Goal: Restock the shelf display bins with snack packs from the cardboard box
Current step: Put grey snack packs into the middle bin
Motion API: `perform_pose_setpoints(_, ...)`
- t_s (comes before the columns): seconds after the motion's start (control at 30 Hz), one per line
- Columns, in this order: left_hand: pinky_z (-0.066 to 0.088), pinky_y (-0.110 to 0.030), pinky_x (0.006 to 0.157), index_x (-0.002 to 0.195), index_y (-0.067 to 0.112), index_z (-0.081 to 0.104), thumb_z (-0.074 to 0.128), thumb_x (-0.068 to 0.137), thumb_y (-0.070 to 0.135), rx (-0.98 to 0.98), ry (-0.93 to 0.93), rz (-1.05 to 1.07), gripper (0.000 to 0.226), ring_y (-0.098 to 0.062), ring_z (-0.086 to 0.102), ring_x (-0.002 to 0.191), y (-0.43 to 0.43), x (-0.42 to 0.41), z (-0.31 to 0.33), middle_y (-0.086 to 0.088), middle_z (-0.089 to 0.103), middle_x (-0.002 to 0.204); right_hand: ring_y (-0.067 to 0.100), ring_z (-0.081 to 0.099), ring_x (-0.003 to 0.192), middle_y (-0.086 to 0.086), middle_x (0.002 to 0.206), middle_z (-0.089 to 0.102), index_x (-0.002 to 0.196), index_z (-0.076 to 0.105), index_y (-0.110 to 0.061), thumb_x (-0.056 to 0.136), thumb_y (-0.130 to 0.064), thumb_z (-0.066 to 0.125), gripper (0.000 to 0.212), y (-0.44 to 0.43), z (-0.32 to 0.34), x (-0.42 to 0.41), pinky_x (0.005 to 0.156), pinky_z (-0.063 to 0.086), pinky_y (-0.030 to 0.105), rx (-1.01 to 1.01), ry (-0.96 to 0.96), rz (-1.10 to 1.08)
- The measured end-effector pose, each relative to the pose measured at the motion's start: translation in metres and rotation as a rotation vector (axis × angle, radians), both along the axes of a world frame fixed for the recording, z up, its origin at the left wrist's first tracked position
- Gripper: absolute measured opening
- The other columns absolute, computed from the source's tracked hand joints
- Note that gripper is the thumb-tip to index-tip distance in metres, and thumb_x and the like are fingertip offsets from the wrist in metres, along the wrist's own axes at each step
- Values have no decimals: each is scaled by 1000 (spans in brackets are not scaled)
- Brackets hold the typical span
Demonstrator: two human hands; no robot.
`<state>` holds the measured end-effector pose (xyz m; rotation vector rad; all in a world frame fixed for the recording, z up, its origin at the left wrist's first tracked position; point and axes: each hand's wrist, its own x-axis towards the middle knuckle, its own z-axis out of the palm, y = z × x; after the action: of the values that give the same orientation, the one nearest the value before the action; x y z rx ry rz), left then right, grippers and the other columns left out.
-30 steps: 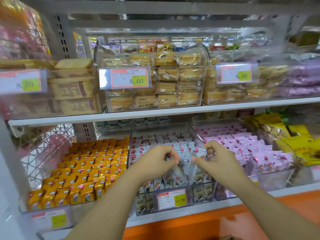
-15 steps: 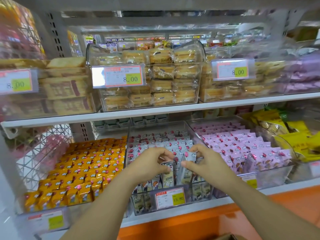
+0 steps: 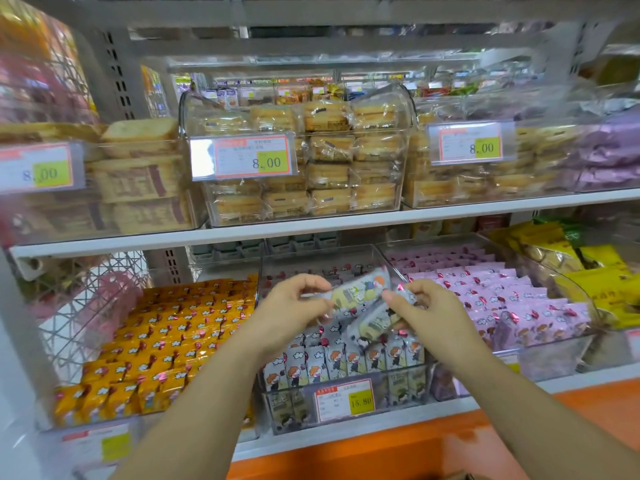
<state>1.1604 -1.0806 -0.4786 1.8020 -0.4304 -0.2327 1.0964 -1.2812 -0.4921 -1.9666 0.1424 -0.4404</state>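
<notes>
Both hands are raised over the middle clear bin (image 3: 277, 403) on the lower shelf, which holds several grey cartoon-print snack packs standing on end. My left hand (image 3: 291, 306) pinches one grey snack pack (image 3: 360, 289) lying crosswise above the bin. My right hand (image 3: 426, 306) pinches a second grey pack (image 3: 374, 323) tilted just below the first. The two packs touch or overlap between the hands. The cardboard box is only a sliver at the bottom edge (image 3: 457, 476).
An orange-pack bin (image 3: 166, 341) sits left and a pink-pack bin (image 3: 491, 292) right of the middle one. The upper shelf (image 3: 311, 230) carries clear boxes of cakes with 8.00 price tags. Yellow bags (image 3: 588, 271) lie at far right. An orange base runs below.
Both hands have lifted out of the middle bin, each bringing up a grey pack that was standing among the rows. The packs now lie sideways above the bin.
</notes>
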Motion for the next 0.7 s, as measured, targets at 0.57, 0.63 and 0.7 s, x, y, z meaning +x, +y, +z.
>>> perform_pose_setpoints(0.57, 37, -20, 86, 142, 28, 39, 62, 90, 35, 803, -381, -107, 57, -15, 52, 119, -20, -14, -6, -1, 49, 140, -8, 48, 71, -20, 94, 54, 111, 62, -30, 84, -35, 69, 28, 16, -14, 2, 71, 41, 18, -459, -34, 198)
perform_pose_setpoints(0.63, 33, -22, 91, 141, 27, 42, 62, 90, 39, 838, -394, -99, 56, -12, 50, 123, -17, -14, -3, 3, 47, 143, -7, 50, 73, -21, 95, 53, 114, 63, -32, 83, -35, 70, 31, 15, -13, 1, 80, 46, 21, -486, -22, 231)
perform_pose_setpoints(0.7, 30, -22, 94, 142, 27, 42, 61, 91, 40, 856, -406, -79, 56, -11, 47, 128, -11, -13, 1, 6, 45, 145, -10, 45, 68, -26, 84, 46, 124, 58, -34, 84, -31, 70, 43, 14, -15, 0, 80, 45, 20, -535, 37, 301)
